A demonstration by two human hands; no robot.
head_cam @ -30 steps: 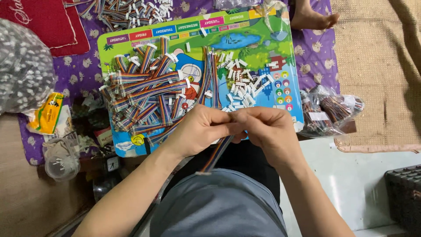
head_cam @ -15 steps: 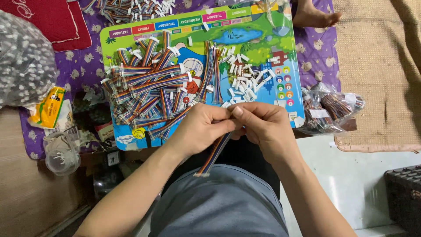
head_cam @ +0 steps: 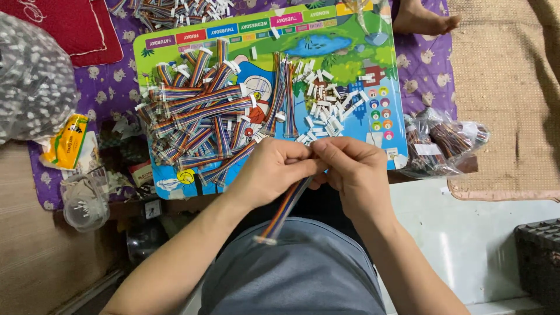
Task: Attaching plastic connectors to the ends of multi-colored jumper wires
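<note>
1. A purple cloth (head_cam: 125, 87) with small pale animal shapes covers the floor at the top of the view.
2. A big colourful picture board (head_cam: 350, 52) lies on the cloth at 12 o'clock. It has a row of little coloured label boxes along its top edge, and a pond and trees painted on it.
3. A pile of rainbow ribbon cables (head_cam: 198, 119) with white ends lies on the left half of the board, at 10 o'clock from the hands.
4. A heap of small white plastic connectors (head_cam: 326, 111) lies on the right half of the board, at 12 o'clock from the hands.
5. A large clear bag (head_cam: 32, 81) full of tiny pale parts sits at 9 o'clock, at the left edge.
6. A clear plastic bag (head_cam: 443, 143) with more striped cables inside sits at 3 o'clock, just beside the board.
7. A small yellow and green packet (head_cam: 65, 142) lies below the large bag, at 9 o'clock.
8. A round clear tub (head_cam: 86, 204) with a few white bits inside sits at 8 o'clock.
9. The left hand (head_cam: 274, 172) and the right hand (head_cam: 356, 172) meet in the middle, fingertips touching.
10. Both hands pinch the top end of one rainbow cable (head_cam: 286, 207). It hangs down toward 7 o'clock, over the person's lap, and ends in a bare tip.
</note>
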